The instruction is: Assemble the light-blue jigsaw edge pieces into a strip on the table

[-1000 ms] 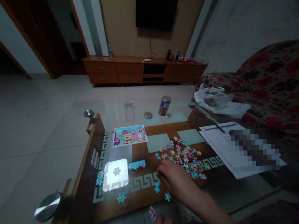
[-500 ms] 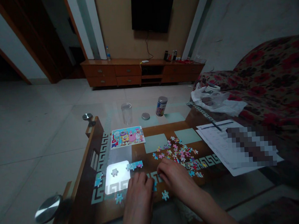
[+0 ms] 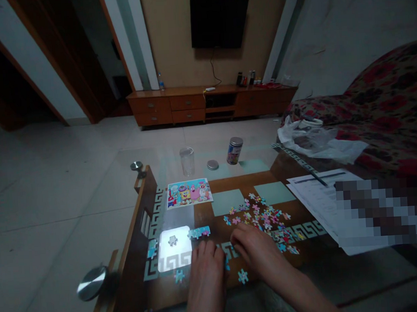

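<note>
My left hand (image 3: 206,270) rests low over the glass table, back up, fingers bent down and together. Blue puzzle pieces (image 3: 227,263) poke out beside its thumb, partly covered by the hand. My right hand (image 3: 253,244) is closed in a pinch just to the right, with a bit of blue puzzle piece (image 3: 233,249) showing at its fingertips. A joined blue strip of pieces (image 3: 199,232) lies beyond my left hand. Single pieces lie nearby: a blue one (image 3: 243,276), another blue one (image 3: 179,276) and a grey-looking one (image 3: 173,240).
A loose heap of puzzle pieces (image 3: 264,216) spreads beyond my right hand. A cartoon picture card (image 3: 189,193), a clear jar (image 3: 187,161), a round lid (image 3: 212,165) and a printed can (image 3: 235,151) stand or lie farther back. Papers (image 3: 316,206) with a pen lie right.
The view has swung slightly, so everything sits farther right in the picture. Both hands keep nearly the same place and pose over the table.
</note>
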`<action>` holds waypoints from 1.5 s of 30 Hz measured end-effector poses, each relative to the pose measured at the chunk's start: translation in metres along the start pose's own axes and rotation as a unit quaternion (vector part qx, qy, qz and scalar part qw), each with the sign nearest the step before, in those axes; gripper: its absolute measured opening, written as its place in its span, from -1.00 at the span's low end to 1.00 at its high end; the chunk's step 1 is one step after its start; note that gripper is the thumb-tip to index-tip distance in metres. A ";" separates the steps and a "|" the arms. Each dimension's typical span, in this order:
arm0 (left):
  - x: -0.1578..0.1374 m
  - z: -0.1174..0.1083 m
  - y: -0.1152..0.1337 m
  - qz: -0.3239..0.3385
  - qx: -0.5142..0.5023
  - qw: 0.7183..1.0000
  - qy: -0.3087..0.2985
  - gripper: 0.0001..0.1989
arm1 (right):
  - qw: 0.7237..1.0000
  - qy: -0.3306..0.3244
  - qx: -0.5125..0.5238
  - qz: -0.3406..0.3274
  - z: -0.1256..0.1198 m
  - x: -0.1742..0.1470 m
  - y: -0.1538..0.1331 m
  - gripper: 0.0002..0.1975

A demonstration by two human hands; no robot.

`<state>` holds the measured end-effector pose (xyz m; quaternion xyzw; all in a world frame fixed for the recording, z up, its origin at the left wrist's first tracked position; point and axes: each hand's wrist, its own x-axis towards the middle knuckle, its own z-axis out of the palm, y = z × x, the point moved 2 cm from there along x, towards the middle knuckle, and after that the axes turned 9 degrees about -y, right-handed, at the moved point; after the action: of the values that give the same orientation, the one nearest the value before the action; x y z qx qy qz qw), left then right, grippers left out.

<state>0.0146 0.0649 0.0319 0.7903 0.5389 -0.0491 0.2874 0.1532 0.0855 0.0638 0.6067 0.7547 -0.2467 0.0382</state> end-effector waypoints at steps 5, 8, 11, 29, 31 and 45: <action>-0.008 0.007 0.003 0.019 -0.063 0.998 0.018 -0.67 | 1.000 -0.005 0.005 -0.007 0.003 0.004 -0.001 -0.78; -0.009 0.008 -0.001 0.033 -0.089 0.995 0.043 -0.68 | 1.000 -0.001 0.005 -0.014 0.005 0.006 -0.003 -0.76; -0.005 -0.005 -0.018 0.015 -0.098 0.990 0.102 -0.77 | 1.000 0.004 0.010 -0.020 0.006 0.010 -0.008 -0.76; 0.012 -0.046 -0.084 -0.080 -0.053 0.976 0.196 -0.84 | 0.997 0.050 0.019 -0.046 0.011 0.036 -0.036 -0.81; 0.011 -0.046 -0.084 -0.085 -0.046 0.976 0.193 -0.85 | 0.997 0.051 0.017 -0.047 0.012 0.037 -0.035 -0.80; 0.005 -0.047 -0.093 -0.080 -0.015 0.986 0.147 -0.81 | 0.994 0.103 0.023 -0.032 0.019 0.046 -0.035 -0.72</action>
<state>-0.0758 0.1168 0.0315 0.7391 0.6372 0.0529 0.2120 0.1041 0.1136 0.0425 0.6052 0.7678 -0.2011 -0.0616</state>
